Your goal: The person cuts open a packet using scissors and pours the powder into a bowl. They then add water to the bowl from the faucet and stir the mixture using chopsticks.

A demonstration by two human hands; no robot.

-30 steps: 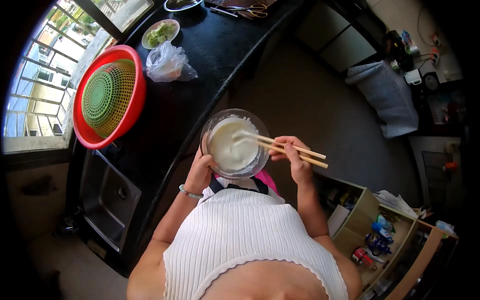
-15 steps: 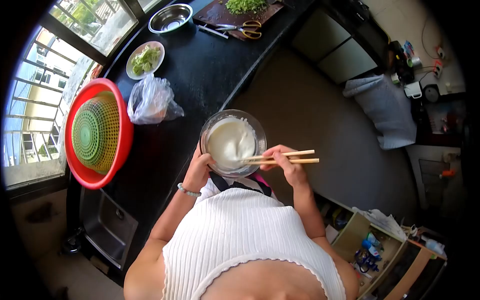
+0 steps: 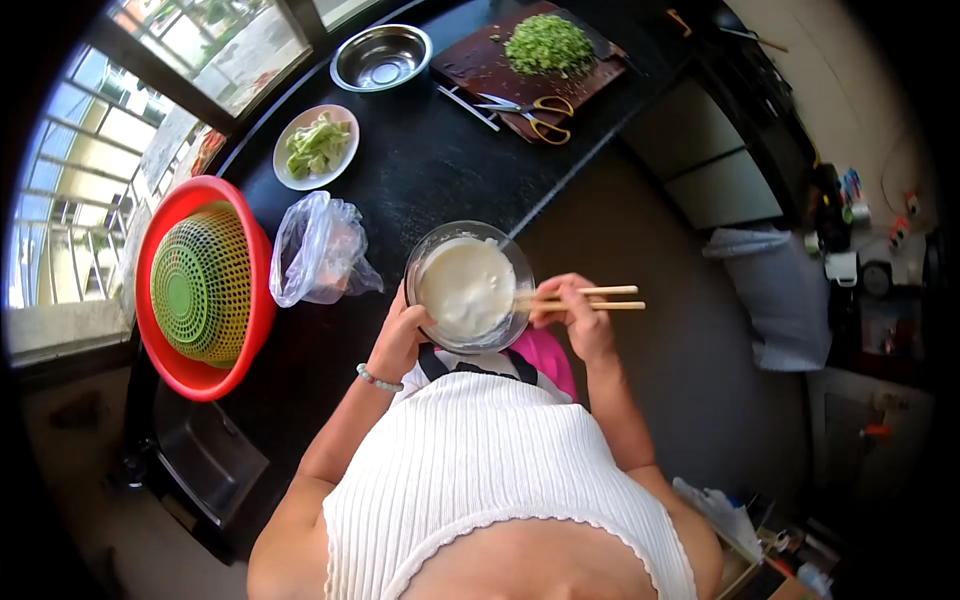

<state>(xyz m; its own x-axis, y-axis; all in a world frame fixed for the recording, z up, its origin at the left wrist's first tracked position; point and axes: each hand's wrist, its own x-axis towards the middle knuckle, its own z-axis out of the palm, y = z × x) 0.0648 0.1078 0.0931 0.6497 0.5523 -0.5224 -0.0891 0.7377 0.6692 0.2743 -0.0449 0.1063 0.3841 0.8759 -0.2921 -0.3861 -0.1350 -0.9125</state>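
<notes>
A clear glass bowl (image 3: 418, 258) is held in front of my body, beside the counter's edge. White batter (image 3: 466, 290) fills much of it and streaks its inner wall. My left hand (image 3: 402, 328) grips the bowl's left side, thumb over the rim. In my right hand (image 3: 574, 310) is a pair of wooden chopsticks (image 3: 615, 298), closed in the fingers at the bowl's right rim. Their tips reach toward the batter and are blurred, so I cannot tell how deep they go.
On the dark counter (image 3: 440, 180) are a plastic bag (image 3: 325, 250), a plate of cut greens (image 3: 318, 148), a steel bowl (image 3: 382, 58), and scissors (image 3: 545, 112) on a cutting board (image 3: 480, 62) with chopped greens (image 3: 548, 46). A red basin (image 3: 258, 300) holds a green colander (image 3: 195, 285). A sink (image 3: 205, 455) lies lower left.
The view has turned, so the counter items appear lower and farther right. My right hand and the chopsticks have shifted slightly up in the picture, and the batter's surface looks different.
</notes>
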